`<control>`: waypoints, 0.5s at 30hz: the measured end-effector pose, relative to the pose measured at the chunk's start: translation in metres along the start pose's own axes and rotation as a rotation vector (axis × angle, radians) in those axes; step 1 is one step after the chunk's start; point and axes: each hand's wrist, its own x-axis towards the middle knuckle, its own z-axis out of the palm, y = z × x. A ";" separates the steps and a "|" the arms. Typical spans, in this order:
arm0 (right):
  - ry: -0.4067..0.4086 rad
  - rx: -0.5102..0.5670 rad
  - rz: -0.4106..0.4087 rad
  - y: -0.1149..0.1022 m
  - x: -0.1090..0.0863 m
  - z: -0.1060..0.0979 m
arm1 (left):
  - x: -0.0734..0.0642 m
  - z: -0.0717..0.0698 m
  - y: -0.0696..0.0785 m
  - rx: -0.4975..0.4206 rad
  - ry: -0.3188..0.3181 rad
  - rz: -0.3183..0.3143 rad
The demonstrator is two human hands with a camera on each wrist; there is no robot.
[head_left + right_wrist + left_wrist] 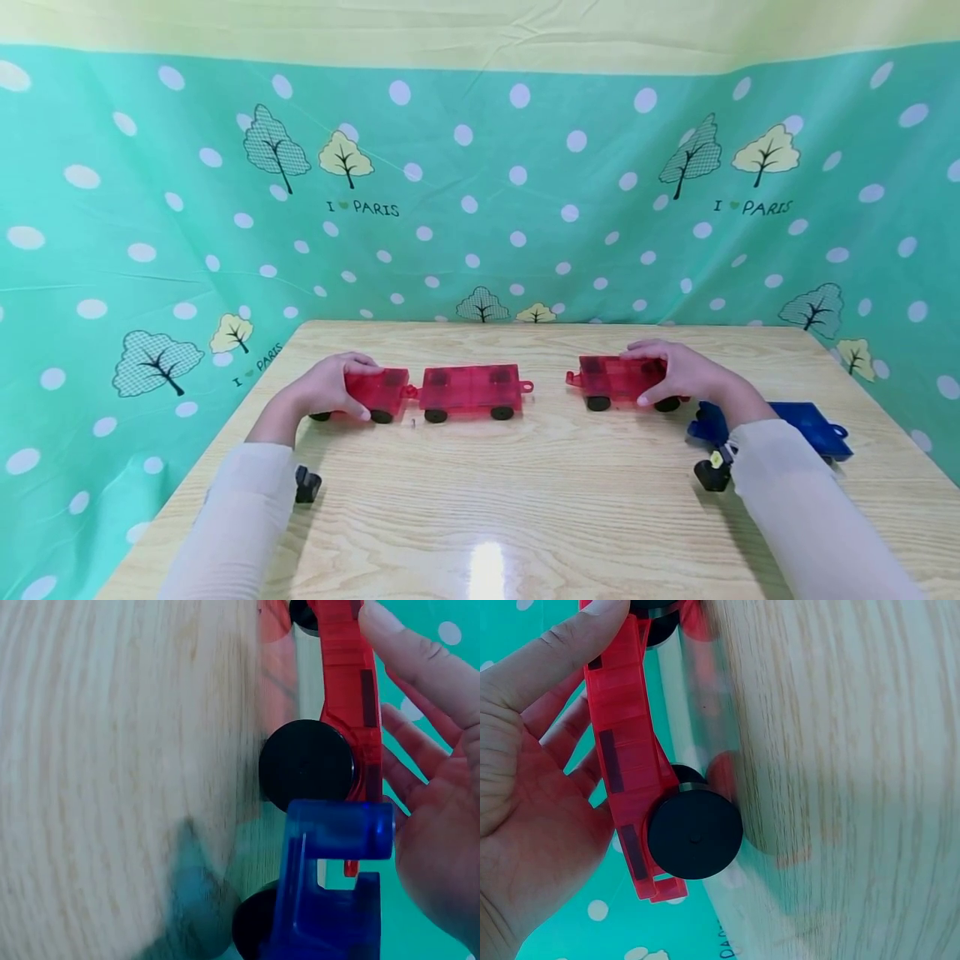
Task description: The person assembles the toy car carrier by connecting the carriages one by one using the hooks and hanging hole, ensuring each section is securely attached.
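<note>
My left hand [324,388] grips a see-through red toy train car [388,392] at the left, with the thumb on its near side and the fingers on the far side. A second red train car [471,388] stands beside it, and their ends meet at the coupling [409,392]. Across a gap to the right, my right hand [684,372] holds another red train car [609,380] in the same way, thumb near and fingers beyond. In the right wrist view, this car's black wheel [307,766] is close to the tabletop.
A blue train car [808,423] stands at the right, partly hidden behind my right forearm. Its blue coupling end [337,832] is near the held red car. The wooden table [480,483] ends at a green dotted curtain [517,225].
</note>
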 end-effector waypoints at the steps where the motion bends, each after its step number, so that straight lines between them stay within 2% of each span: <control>1: -0.006 0.000 0.002 0.001 0.001 0.000 | 0.000 0.000 0.000 -0.001 0.001 -0.002; 15: -0.007 -0.069 -0.004 -0.004 0.003 0.005 | 0.000 0.000 0.001 0.020 0.007 0.003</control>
